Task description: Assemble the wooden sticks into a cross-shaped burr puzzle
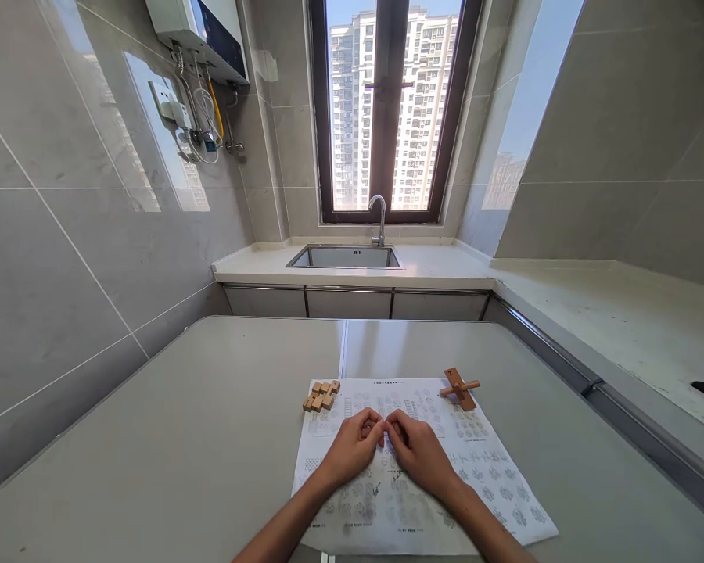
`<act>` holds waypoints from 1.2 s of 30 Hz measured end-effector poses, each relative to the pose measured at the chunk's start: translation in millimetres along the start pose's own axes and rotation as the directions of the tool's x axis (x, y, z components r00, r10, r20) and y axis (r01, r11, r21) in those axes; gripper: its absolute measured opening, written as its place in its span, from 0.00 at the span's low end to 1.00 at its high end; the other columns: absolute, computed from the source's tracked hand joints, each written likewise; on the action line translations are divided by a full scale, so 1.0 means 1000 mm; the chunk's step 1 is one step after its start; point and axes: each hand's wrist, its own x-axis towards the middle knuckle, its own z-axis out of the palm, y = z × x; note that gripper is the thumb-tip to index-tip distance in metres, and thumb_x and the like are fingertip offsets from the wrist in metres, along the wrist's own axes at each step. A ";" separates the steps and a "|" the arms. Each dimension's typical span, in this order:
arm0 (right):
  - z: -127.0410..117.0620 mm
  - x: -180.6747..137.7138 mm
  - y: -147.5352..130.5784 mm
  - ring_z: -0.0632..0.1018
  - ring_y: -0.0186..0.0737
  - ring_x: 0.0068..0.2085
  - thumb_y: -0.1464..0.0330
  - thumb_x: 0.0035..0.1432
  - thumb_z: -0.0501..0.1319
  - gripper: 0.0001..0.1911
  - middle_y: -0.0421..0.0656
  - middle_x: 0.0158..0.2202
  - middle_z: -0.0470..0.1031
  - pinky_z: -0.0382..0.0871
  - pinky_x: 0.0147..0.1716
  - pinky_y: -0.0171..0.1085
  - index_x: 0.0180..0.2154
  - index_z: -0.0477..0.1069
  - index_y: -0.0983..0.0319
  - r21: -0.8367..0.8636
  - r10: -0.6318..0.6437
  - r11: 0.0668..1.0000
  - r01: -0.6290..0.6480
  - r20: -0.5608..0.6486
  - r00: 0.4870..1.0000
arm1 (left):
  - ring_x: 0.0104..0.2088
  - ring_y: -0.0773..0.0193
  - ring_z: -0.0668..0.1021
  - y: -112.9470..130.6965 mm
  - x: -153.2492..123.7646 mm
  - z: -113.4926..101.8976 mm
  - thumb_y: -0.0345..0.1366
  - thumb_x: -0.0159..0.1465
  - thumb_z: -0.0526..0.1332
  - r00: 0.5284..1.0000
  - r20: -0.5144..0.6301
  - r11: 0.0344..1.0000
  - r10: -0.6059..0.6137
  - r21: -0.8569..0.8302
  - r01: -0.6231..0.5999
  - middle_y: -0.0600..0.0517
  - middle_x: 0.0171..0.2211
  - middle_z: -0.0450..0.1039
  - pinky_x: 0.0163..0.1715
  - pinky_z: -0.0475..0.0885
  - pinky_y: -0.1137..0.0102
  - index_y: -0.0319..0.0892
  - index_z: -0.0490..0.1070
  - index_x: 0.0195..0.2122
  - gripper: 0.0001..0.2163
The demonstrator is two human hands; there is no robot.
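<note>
Paper sheet [481,469], printed with diagrams, lies flat near the counter's [181,438] front edge. Your left hand [352,447] and right hand [421,452] rest on it, fingertips pinched together; can't tell what's between them. Keep that pinch light. Blocky wooden puzzle [321,396] and crossed-stick wooden puzzle [459,388] sit at the sheet's far corners.

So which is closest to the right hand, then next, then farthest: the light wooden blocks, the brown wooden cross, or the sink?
From the right hand:
1. Brown wooden cross, ahead on the sheet's right corner.
2. Light wooden blocks, ahead at the sheet's left corner.
3. Sink, far off under the window.
</note>
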 end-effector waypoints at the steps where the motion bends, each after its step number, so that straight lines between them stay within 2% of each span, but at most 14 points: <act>1: 0.000 0.000 -0.001 0.69 0.38 0.24 0.61 0.72 0.53 0.14 0.36 0.23 0.69 0.60 0.29 0.35 0.34 0.69 0.58 -0.003 -0.002 1.000 0.002 -0.003 1.000 | 0.23 0.67 0.69 0.000 0.000 0.000 0.46 0.71 0.58 1.000 0.003 1.000 0.003 0.005 -0.003 0.57 0.23 0.70 0.28 0.64 0.72 0.42 0.70 0.33 0.14; 4: 0.000 0.000 -0.001 0.69 0.38 0.24 0.61 0.72 0.53 0.14 0.36 0.23 0.69 0.61 0.29 0.35 0.34 0.69 0.58 -0.014 -0.012 1.000 0.012 -0.006 1.000 | 0.23 0.67 0.69 -0.002 -0.001 0.000 0.45 0.72 0.56 1.000 -0.005 0.998 0.018 0.058 -0.018 0.57 0.23 0.70 0.27 0.64 0.72 0.42 0.70 0.34 0.14; 7: 0.002 0.001 0.000 0.69 0.38 0.24 0.61 0.72 0.52 0.15 0.36 0.23 0.69 0.60 0.28 0.34 0.34 0.69 0.58 -0.018 -0.024 1.000 0.024 -0.008 1.000 | 0.25 0.64 0.71 -0.004 -0.002 -0.002 0.43 0.72 0.55 0.992 -0.082 0.966 0.093 0.249 -0.070 0.55 0.25 0.72 0.29 0.65 0.70 0.42 0.72 0.36 0.12; 9: 0.003 0.001 0.001 0.70 0.38 0.24 0.61 0.72 0.52 0.14 0.36 0.23 0.69 0.60 0.28 0.34 0.34 0.69 0.58 -0.025 -0.032 0.999 0.031 -0.011 0.999 | 0.30 0.60 0.74 -0.005 -0.002 -0.008 0.41 0.72 0.55 0.966 -0.150 0.889 0.210 0.440 -0.126 0.52 0.29 0.74 0.33 0.68 0.67 0.43 0.73 0.37 0.11; 12: 0.003 0.000 -0.001 0.70 0.38 0.24 0.62 0.71 0.53 0.14 0.36 0.22 0.68 0.61 0.27 0.34 0.34 0.70 0.58 -0.048 -0.040 0.998 0.040 -0.007 0.999 | 0.43 0.52 0.76 -0.006 0.000 -0.024 0.38 0.72 0.55 0.894 -0.189 0.713 0.406 0.678 -0.180 0.47 0.38 0.76 0.46 0.70 0.59 0.44 0.73 0.39 0.09; 15: 0.003 0.000 -0.003 0.70 0.39 0.24 0.61 0.72 0.52 0.14 0.37 0.22 0.68 0.61 0.28 0.34 0.34 0.70 0.58 -0.058 -0.036 0.998 0.036 0.004 0.999 | 0.50 0.47 0.74 -0.011 0.003 -0.044 0.38 0.72 0.57 0.861 -0.212 0.607 0.462 0.784 -0.132 0.44 0.48 0.74 0.51 0.69 0.54 0.45 0.73 0.45 0.07; 20: 0.003 0.000 -0.003 0.70 0.40 0.24 0.58 0.72 0.50 0.17 0.38 0.23 0.68 0.62 0.28 0.36 0.35 0.70 0.58 -0.071 -0.029 0.997 0.031 0.027 0.999 | 0.58 0.43 0.71 -0.030 0.010 -0.068 0.39 0.69 0.60 0.839 -0.301 0.584 0.454 0.811 -0.025 0.41 0.56 0.70 0.57 0.68 0.49 0.45 0.70 0.50 0.10; 24: 0.002 0.000 -0.004 0.70 0.40 0.24 0.59 0.72 0.50 0.16 0.38 0.23 0.68 0.61 0.28 0.36 0.35 0.70 0.57 -0.079 -0.029 0.996 0.032 0.046 0.999 | 0.63 0.44 0.69 -0.045 0.012 -0.072 0.38 0.68 0.61 0.867 -0.313 0.618 0.389 0.786 0.006 0.40 0.62 0.66 0.60 0.68 0.50 0.43 0.66 0.57 0.16; 30: 0.000 -0.001 -0.005 0.71 0.40 0.25 0.59 0.72 0.50 0.16 0.37 0.22 0.67 0.61 0.28 0.36 0.34 0.69 0.57 -0.077 -0.024 0.997 0.029 0.065 0.998 | 0.62 0.48 0.71 -0.045 0.011 -0.067 0.28 0.68 0.54 0.915 -0.230 0.638 0.333 0.769 -0.039 0.47 0.58 0.73 0.60 0.69 0.50 0.48 0.68 0.57 0.17; 36: 0.004 -0.001 -0.001 0.71 0.41 0.24 0.58 0.72 0.51 0.17 0.38 0.22 0.69 0.61 0.28 0.36 0.34 0.70 0.58 -0.099 -0.028 0.995 0.030 0.019 0.999 | 0.68 0.47 0.66 -0.035 0.004 -0.051 0.26 0.67 0.55 0.946 -0.125 0.708 0.299 0.693 -0.132 0.47 0.64 0.69 0.66 0.65 0.48 0.49 0.69 0.60 0.21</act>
